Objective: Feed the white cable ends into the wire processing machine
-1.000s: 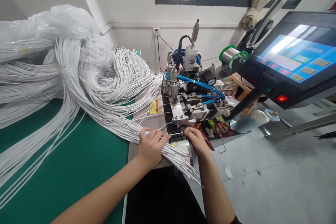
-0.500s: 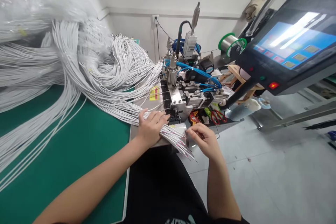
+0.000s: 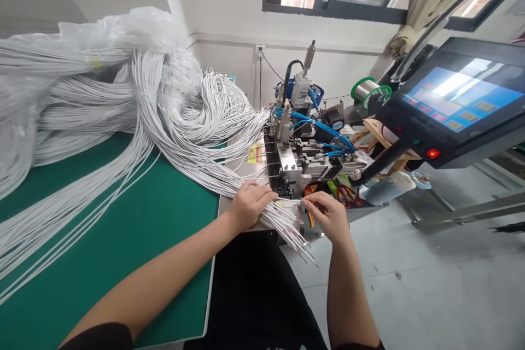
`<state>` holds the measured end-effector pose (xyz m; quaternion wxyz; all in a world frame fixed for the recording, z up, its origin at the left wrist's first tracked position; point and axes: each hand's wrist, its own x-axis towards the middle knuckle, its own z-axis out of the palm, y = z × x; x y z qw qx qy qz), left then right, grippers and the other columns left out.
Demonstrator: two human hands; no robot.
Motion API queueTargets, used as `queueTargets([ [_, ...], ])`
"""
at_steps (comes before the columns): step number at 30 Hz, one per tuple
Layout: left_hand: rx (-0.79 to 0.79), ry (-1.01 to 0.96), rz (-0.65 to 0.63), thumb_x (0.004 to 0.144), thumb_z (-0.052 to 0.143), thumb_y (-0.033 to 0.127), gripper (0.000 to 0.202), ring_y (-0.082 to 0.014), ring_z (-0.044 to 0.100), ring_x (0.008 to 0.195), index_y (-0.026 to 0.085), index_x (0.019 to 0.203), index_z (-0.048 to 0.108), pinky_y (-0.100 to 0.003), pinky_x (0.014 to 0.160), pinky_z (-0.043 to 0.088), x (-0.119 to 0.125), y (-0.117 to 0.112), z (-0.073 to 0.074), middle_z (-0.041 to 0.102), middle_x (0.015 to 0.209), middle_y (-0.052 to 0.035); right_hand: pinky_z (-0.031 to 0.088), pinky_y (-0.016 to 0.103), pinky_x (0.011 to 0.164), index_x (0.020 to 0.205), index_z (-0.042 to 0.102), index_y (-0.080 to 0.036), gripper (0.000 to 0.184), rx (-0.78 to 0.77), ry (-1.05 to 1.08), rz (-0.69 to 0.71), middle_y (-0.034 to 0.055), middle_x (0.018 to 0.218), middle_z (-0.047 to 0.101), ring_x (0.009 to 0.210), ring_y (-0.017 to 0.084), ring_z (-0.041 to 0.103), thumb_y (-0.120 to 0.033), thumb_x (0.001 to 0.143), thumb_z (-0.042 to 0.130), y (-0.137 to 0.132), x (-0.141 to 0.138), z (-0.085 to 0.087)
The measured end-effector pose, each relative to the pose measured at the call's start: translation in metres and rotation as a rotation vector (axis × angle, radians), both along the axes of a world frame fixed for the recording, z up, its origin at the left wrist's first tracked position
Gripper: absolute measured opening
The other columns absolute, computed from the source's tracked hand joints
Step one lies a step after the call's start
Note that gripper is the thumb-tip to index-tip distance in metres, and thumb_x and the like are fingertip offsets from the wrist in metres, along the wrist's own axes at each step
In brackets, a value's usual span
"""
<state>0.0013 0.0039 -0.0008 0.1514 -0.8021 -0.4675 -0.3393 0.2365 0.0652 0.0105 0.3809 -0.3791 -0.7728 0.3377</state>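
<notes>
Beside the green table [image 3: 123, 213], your left hand [image 3: 251, 205] clasps the wires [image 3: 287, 225] while your right hand [image 3: 329, 214] pinches a single wire [image 3: 292, 200], seemingly positioning it, so aligning calls for steadiness.

A workshop, shown by the pneumatic machine [image 3: 314, 147], touchscreen panel [image 3: 463, 95] and heaped white cables [image 3: 205, 115].

Left of machine [image 3: 314, 147]: wire bundle [image 3: 200, 170] slants past its near edge, blocks low pass; plastic-wrapped wire heap [image 3: 123, 38] stands higher, farther left. In front of machine: left grip [image 3: 251, 205] on wire bundle, right grip [image 3: 328, 214] near, single wire [image 3: 291, 200] spanning gap between. Right of machine: slanting post [image 3: 383, 158] under screen [image 3: 459, 93] bars way. Free: green worktop [image 3: 180, 202] near-left of machine, partly crossed by left forearm [image 3: 164, 268]; air above floor [image 3: 443, 290] near-right of machine.
</notes>
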Motion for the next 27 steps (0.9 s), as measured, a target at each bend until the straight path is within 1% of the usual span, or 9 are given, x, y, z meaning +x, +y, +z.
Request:
queueTargets([
  [4,0.046,0.03,-0.021,0.094,0.041,0.016,0.024,-0.0144,0.063,0.079,0.017,0.097,0.065,-0.031,0.081,0.042,0.0,0.002,0.0,0.072,0.089,-0.0037,0.04,0.029,0.062,0.076,0.063,-0.019,0.022,0.036,0.097,-0.04,0.0045,0.077,0.061,0.068,0.017,0.053,-0.038,0.088,0.058,0.012,-0.018,-0.003],
  [8,0.004,0.067,-0.007,0.095,0.042,0.017,0.023,-0.0137,0.062,0.078,0.018,0.094,0.065,-0.031,0.083,0.04,0.002,0.005,-0.001,0.071,0.084,-0.0022,0.039,0.027,0.06,0.075,0.059,-0.019,0.028,-0.13,0.224,0.019,0.0022,0.072,0.057,0.064,0.015,0.05,-0.043,0.088,0.057,0.016,-0.035,-0.012],
  [10,-0.027,0.085,0.002,0.095,0.041,0.018,0.023,-0.0133,0.061,0.077,0.019,0.094,0.065,-0.031,0.083,0.039,0.003,0.005,-0.001,0.07,0.081,-0.0013,0.038,0.027,0.056,0.074,0.058,-0.019,0.03,-0.229,0.247,0.069,0.001,0.068,0.055,0.06,0.014,0.047,-0.046,0.086,0.058,0.016,-0.037,-0.015],
  [12,-0.043,0.09,0.022,0.095,0.041,0.018,0.024,-0.0131,0.061,0.076,0.02,0.095,0.065,-0.032,0.085,0.037,0.004,0.004,0.0,0.069,0.079,-0.0003,0.038,0.026,0.056,0.074,0.059,-0.018,0.032,-0.27,0.24,0.076,0.0009,0.067,0.054,0.059,0.014,0.047,-0.047,0.086,0.058,0.017,-0.035,-0.014],
  [14,-0.044,0.081,0.062,0.094,0.04,0.016,0.026,-0.0135,0.06,0.077,0.022,0.099,0.065,-0.034,0.089,0.034,0.005,0.003,0.001,0.068,0.078,0.0002,0.039,0.027,0.059,0.076,0.06,-0.019,0.03,-0.223,0.184,0.028,0.0017,0.069,0.056,0.062,0.015,0.049,-0.046,0.087,0.056,0.018,-0.03,-0.013],
  [17,-0.034,0.067,0.142,0.092,0.04,0.011,0.031,-0.0146,0.06,0.077,0.024,0.105,0.064,-0.039,0.093,0.029,0.006,0.002,0.001,0.067,0.079,0.0002,0.038,0.027,0.062,0.076,0.061,-0.019,0.026,-0.042,-0.008,-0.046,0.0025,0.07,0.058,0.065,0.016,0.05,-0.04,0.089,0.053,0.025,-0.023,-0.014],
  [19,-0.041,0.066,0.181,0.09,0.042,0.01,0.031,-0.0155,0.059,0.077,0.024,0.104,0.065,-0.04,0.094,0.028,0.007,0.002,0.0,0.067,0.079,-0.0002,0.037,0.027,0.062,0.075,0.06,-0.019,0.025,0.046,-0.13,-0.041,0.0026,0.069,0.057,0.064,0.016,0.049,-0.037,0.089,0.051,0.031,-0.022,-0.019],
  [22,-0.069,0.062,0.182,0.088,0.042,0.009,0.032,-0.0165,0.059,0.08,0.024,0.103,0.065,-0.042,0.095,0.026,0.007,0.003,-0.002,0.069,0.082,-0.0009,0.035,0.026,0.059,0.073,0.058,-0.019,0.027,0.02,-0.162,-0.002,0.0009,0.065,0.054,0.061,0.015,0.046,-0.037,0.09,0.048,0.037,-0.023,-0.029],
  [27,-0.057,0.037,0.163,0.089,0.04,0.011,0.034,-0.0164,0.06,0.081,0.025,0.11,0.064,-0.043,0.097,0.024,0.007,0.002,-0.002,0.071,0.084,0.0002,0.037,0.025,0.058,0.076,0.058,-0.018,0.029,-0.083,-0.01,-0.107,-0.0004,0.064,0.053,0.06,0.014,0.047,-0.043,0.089,0.05,0.035,-0.026,-0.037],
])
